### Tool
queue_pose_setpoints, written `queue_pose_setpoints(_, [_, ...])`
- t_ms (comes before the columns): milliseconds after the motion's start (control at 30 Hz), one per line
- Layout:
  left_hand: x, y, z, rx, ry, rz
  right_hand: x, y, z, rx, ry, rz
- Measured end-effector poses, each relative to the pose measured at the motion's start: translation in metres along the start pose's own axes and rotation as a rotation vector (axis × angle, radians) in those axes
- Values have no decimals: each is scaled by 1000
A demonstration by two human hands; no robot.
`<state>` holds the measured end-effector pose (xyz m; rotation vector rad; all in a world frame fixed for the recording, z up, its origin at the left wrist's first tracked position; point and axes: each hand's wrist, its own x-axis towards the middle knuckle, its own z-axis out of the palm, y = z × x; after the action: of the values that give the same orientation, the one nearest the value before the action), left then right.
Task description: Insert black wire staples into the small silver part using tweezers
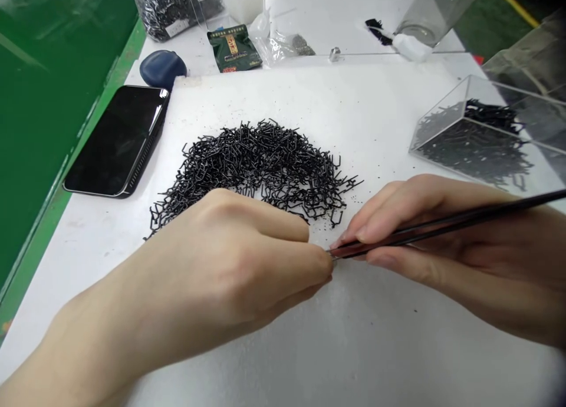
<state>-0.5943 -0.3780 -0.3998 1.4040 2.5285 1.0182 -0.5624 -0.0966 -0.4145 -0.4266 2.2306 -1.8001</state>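
Black tweezers (424,233) lie between the thumb and fingers of my right hand (446,242), their tips pointing left. Those tips meet the curled fingertips of my left hand (247,248), which is closed in a pinch. Whatever sits between the left fingertips is hidden behind them, apart from a small shiny bit at the tweezer tips. Just beyond both hands, a curved pile of small bent black wire pieces (260,153) spreads over the white board (354,112).
A clear box (469,124) with more black pieces stands at right. On the left are a phone (117,138) and a dark blue rounded object (163,69). A green packet (233,48), bagged black parts (172,9) and a clear container (435,12) line the back.
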Motion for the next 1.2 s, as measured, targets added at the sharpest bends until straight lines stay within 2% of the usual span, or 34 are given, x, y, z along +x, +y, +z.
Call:
queue_pose_setpoints(100, [0, 1, -1, 3, -9, 0, 2, -1, 0, 7, 27, 21])
queue_pose_setpoints(500, [3, 1, -1, -103, -10, -11, 1, -1, -3, -8, -4, 22])
queue_pose_setpoints(700, [1, 1, -4, -85, -19, -24, 9, 1, 0, 0, -12, 35])
queue_pose_setpoints(933, [3, 0, -6, -55, -40, 7, 2, 3, -3, 1, -19, 27])
queue_pose_setpoints(1067, [0, 1, -2, -28, 51, 31, 4, 1, -2, -18, -12, 30])
queue_pose_setpoints(1200, [-5, -1, 1, 47, 165, -10, 4, 1, -2, 1, -19, 37])
